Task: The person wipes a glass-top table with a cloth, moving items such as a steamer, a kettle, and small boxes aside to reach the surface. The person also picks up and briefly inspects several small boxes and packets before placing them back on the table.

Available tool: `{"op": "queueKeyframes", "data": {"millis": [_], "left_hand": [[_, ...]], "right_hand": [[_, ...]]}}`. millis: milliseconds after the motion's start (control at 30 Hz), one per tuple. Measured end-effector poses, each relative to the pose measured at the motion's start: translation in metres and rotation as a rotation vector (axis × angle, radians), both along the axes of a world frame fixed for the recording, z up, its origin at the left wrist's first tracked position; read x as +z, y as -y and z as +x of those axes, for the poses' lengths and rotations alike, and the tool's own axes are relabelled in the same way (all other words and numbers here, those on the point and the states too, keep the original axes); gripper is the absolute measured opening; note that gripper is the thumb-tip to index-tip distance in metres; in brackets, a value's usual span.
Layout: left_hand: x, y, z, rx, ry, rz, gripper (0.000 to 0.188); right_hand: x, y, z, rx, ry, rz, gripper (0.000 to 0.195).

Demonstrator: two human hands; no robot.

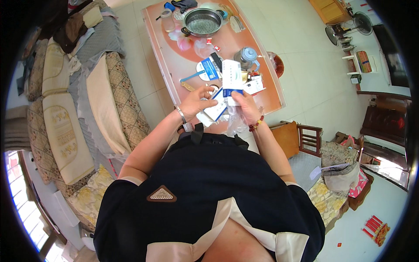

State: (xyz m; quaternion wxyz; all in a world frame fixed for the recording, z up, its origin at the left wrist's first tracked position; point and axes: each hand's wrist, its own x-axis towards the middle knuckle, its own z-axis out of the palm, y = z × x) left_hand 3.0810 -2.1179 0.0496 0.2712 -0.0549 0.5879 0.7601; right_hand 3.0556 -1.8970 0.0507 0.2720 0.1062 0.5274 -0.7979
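My right hand [248, 107] grips the lower end of a white carton with a blue band [232, 77], which stands out away from me over the table. A crumpled clear plastic bag [236, 121] hangs below that hand. To its left is my left hand [198, 102], fingers apart and curved, thumb tip near a second white-and-blue box [218, 109]. Whether the thumb touches this box I cannot tell. Beyond the left hand lie a wooden handle [188, 86] and a blue-and-white hand fan [208, 70]. Another white box [254, 85] lies right of the carton.
The low table [157, 42] carries a steamer pot [203, 24], a lidded glass jug [247, 58], a plastic container [168, 21] and small red packets [209, 41]. A sofa [63, 131] runs along the left. A wooden chair [304, 139] stands right.
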Motion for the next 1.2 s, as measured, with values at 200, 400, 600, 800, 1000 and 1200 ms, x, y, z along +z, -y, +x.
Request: {"op": "queueKeyframes", "data": {"millis": [200,400,600,800,1000,1200], "left_hand": [[-0.072,0.024,0.014,0.161,0.4,0.039,0.042],[-0.103,0.033,0.02,0.295,0.424,0.145,0.038],[-0.098,0.021,-0.003,0.411,0.371,0.159,0.039],[-0.109,-0.05,-0.039,0.251,0.385,0.315,0.036],[-0.113,-0.127,-0.076,0.086,0.43,0.034,0.037],[-0.149,-0.162,-0.112,0.049,0.489,-0.01,0.033]], "right_hand": [[-0.109,0.004,-0.005,-0.165,0.023,0.244,0.037],[-0.185,-0.022,-0.065,-0.032,-0.024,0.749,0.055],[-0.151,-0.006,-0.078,0.001,-0.31,0.768,0.056],[-0.114,0.014,0.01,-0.051,0.005,0.043,0.043],[-0.137,-0.068,-0.003,-0.486,0.128,0.088,0.032],[-0.204,-0.25,-0.115,-0.651,0.081,0.513,0.07]]}}
